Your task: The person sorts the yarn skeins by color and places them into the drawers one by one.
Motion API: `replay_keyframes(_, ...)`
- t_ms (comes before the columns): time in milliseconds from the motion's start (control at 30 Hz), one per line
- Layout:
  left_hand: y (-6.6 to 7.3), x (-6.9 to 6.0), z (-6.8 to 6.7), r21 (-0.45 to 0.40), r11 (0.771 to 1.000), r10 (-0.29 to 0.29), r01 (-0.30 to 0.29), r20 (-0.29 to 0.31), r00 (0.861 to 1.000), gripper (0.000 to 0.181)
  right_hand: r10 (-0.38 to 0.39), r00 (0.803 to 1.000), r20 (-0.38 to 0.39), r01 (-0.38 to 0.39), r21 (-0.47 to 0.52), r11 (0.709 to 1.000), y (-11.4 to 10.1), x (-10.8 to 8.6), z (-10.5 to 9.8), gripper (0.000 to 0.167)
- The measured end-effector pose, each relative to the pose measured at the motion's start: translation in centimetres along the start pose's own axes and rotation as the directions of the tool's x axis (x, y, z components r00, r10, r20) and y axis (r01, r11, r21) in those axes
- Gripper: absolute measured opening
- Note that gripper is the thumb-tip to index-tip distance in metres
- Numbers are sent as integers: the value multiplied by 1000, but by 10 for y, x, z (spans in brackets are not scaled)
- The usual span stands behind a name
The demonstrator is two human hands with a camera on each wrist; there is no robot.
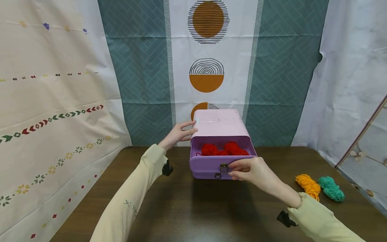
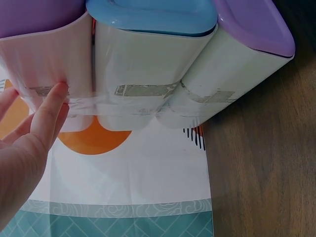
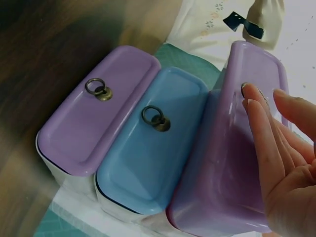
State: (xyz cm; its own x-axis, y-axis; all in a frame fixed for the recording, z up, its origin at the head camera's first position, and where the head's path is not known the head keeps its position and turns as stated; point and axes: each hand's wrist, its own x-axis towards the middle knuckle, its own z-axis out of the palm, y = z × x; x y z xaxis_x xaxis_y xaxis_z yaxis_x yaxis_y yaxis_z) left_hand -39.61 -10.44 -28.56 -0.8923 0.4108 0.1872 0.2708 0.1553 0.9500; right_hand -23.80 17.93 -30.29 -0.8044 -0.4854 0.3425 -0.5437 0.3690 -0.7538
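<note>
A stacked drawer unit (image 1: 219,122) has its top purple drawer (image 1: 204,164) pulled out, with red yarn (image 1: 209,149) inside. My left hand (image 1: 179,134) touches the unit's left side with spread fingers; the left wrist view shows that hand (image 2: 32,140) against the pale casing (image 2: 64,54). At the drawer front is my right hand (image 1: 257,171), fingertips beside the metal ring (image 1: 223,168). In the right wrist view the right hand (image 3: 291,163) has extended fingers partly covering the ring (image 3: 245,89), thumb apart from them; firm contact cannot be told.
Orange yarn (image 1: 308,186) and green yarn (image 1: 331,189) lie on the brown table (image 1: 169,215) at the right. The right wrist view shows a blue drawer (image 3: 153,148) and another purple drawer (image 3: 98,118), both closed. Patterned cloth (image 1: 145,74) hangs behind the unit.
</note>
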Motion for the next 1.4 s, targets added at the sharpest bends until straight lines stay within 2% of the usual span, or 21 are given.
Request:
replay_keyframes(267, -1, -1, 0, 8, 1000, 3, -3, -3, 1000, 57, 37, 998, -46, -34, 49, 998, 5, -1, 10, 26)
replay_keyframes(433, 0, -1, 0, 11, 1000, 8, -8, -6, 1000, 57, 52, 992, -113, -43, 83, 996, 6, -2, 17, 24)
replay_keyframes(633, 0, -1, -1, -1, 1000, 9, -9, -3, 1000, 57, 93, 969, -229, -63, 134, 989, 0, -2, 28, 19)
replay_keyframes(800, -1, -1, -2, 6, 1000, 7, -7, -5, 1000, 57, 111, 949, -296, -58, 183, 981, -18, -2, 33, 12)
replay_keyframes(933, 0, -2, -2, -7, 1000, 1, -1, -10, 1000, 56, 104, 946, -308, -29, 238, 971, -26, -1, 33, 11)
replay_keyframes(1067, 1, -2, -2, -10, 1000, 1, -1, -26, 1000, 56, 94, 944, -317, -17, 238, 971, -28, 3, 31, 11)
replay_keyframes(1133, 1, -2, -2, -9, 1000, 4, -4, -29, 1000, 56, 112, 939, -324, -40, 220, 975, -29, 5, 30, 10)
replay_keyframes(1400, 0, -1, 0, -20, 1000, 1, -1, -16, 1000, 55, 133, 922, -363, -36, 263, 964, -13, 17, 31, 11)
